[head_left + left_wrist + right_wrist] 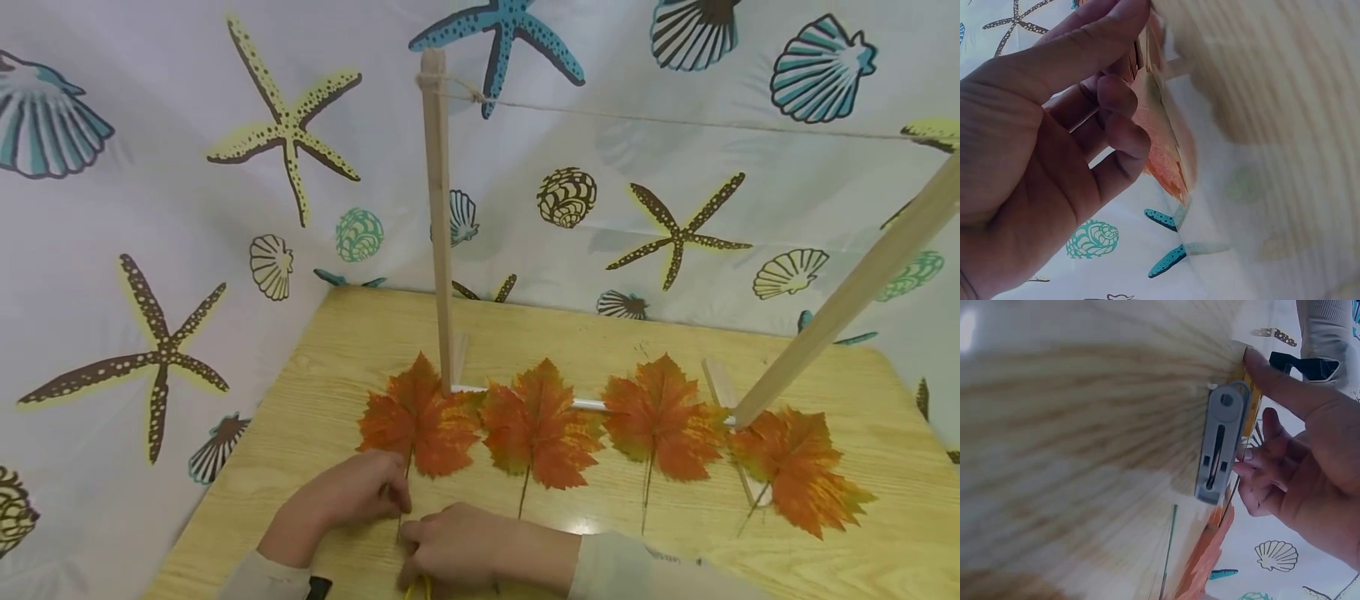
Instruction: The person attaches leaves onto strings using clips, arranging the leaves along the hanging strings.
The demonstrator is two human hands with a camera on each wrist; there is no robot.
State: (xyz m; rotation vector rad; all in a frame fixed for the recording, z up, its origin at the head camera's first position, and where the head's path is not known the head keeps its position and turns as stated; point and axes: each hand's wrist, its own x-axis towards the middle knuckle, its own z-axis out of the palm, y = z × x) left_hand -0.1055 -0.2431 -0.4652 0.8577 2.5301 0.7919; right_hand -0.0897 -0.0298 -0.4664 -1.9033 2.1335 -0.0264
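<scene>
While no writing is legible, left hand [341, 500] grip pinches leaf [416, 421] stem, right hand [457, 546] grip unclear beside grey clip [1219, 445]

4 leaves [538, 425]: orange-red, fading yellow-green at the edges, dark thin stems. Table [330, 350]: pale yellow wood grain. Posts [437, 217]: light unfinished wood; string [675, 119] beige. Backdrop [112, 208]: white sheet printed with starfish in brown, yellow and blue with pale spots, plus striped teal, cream and brown shells. Clip [1219, 445] at right hand [1300, 456]: grey, yellow bit behind it. Sleeves [637, 571]: cream. Black strap [1304, 365] at far wrist.
</scene>
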